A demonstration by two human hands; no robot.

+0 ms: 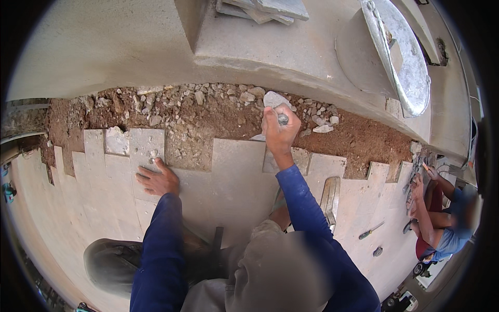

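My left hand [158, 178] rests spread on a pale paving slab [125, 184], just below small loose chips. My right hand [280, 130] is closed around a grey, round-ended tool [283, 118], mostly hidden by my fingers, at the edge of the slabs. Just beyond it lies a whitish broken piece [276, 98]. An irregular strip of exposed soil and rubble [197, 106] runs between the slabs and the concrete step [244, 52]. A long metal tool [330, 200] lies right of my right forearm.
A large grey bucket [364, 62] and stacked slabs [260, 10] sit on the step. A screwdriver [370, 231] and a dark lump [378, 251] lie on the paving at right, where a co-worker [442, 223] crouches, hands on a tool at the strip.
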